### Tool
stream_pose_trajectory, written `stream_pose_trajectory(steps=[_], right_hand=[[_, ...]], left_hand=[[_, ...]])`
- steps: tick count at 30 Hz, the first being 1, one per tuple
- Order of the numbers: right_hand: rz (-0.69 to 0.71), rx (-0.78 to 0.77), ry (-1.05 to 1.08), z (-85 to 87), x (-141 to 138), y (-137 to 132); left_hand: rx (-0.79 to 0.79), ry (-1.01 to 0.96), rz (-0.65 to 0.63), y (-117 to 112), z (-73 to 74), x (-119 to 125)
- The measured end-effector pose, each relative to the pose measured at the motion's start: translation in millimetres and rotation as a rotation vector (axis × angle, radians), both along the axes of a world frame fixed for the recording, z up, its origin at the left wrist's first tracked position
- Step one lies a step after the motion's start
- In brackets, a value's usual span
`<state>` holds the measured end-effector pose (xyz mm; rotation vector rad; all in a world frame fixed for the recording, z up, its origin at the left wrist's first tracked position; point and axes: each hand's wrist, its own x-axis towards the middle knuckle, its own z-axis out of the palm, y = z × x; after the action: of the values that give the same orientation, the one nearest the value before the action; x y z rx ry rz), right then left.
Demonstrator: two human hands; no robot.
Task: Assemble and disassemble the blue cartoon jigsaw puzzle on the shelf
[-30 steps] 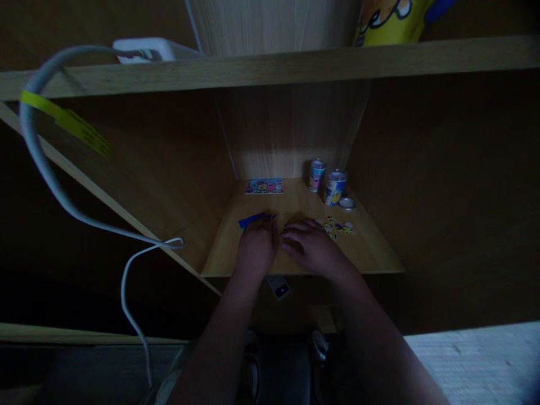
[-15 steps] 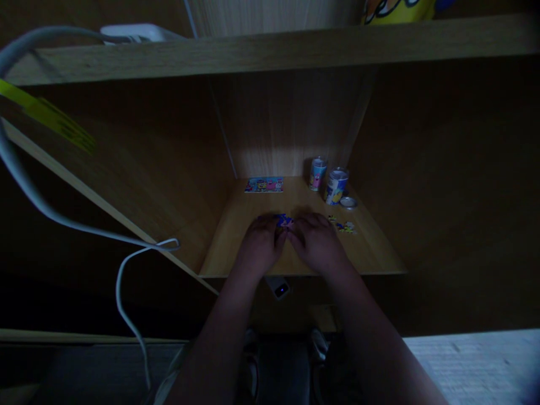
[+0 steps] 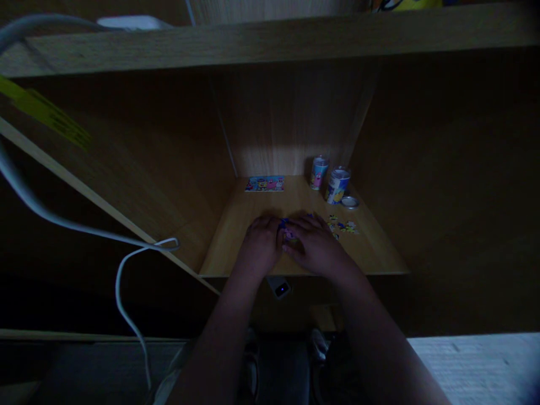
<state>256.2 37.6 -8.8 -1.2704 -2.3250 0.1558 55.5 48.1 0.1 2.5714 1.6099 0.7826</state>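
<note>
Joined jigsaw pieces, blue and pink, lie on the wooden shelf between my two hands. My left hand is closed with its fingertips at the left edge of these pieces. Over their right side bends my right hand, its fingers and thumb gripping them and covering part of the picture. Several loose jigsaw pieces, yellow and blue, are scattered just right of my right hand. The dim light hides finer detail.
A cartoon picture card lies at the back left. Two printed cans stand at the back right, a slim can and a wider can, beside a round lid. A white cable hangs at left. An upper shelf crosses above.
My right hand has shifted slightly, its fingers now reaching further over the joined pieces. More loose pieces show beside it. The view has tilted down a little.
</note>
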Motion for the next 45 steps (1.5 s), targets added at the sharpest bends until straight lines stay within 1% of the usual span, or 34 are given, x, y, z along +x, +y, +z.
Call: stream_pose_trajectory(steps=[5,11,13,26,36,40,45], right_hand=[[-0.006,-0.018,0.022,-3.5,0.8,4.4],[0.085,-0.038,0.042,-1.2,5.2,4.5],[0.092,-0.044,0.046,-0.6,6.0,4.5],[0.079,-0.045,0.056,-0.1,4.4,4.6],[0.081,-0.008,0.085,-2.7,4.0,5.3],[0.049,0.003,0.104,-2.6,2.9,5.1],[-0.002,0.022,0.126,-3.2,2.4,5.7]], left_hand=[[-0.005,-0.006,-0.018,2.8,-2.9,-0.2],[0.002,0.022,0.016,0.1,0.7,1.0],[0.007,0.028,0.031,-0.4,1.0,1.0],[0.039,0.06,0.093,-0.1,-0.6,1.1],[0.032,0.1,0.21,-3.2,2.9,3.7],[0.02,0.114,0.242,-3.1,1.8,3.7],[0.006,0.129,0.238,-2.9,0.9,4.8]])
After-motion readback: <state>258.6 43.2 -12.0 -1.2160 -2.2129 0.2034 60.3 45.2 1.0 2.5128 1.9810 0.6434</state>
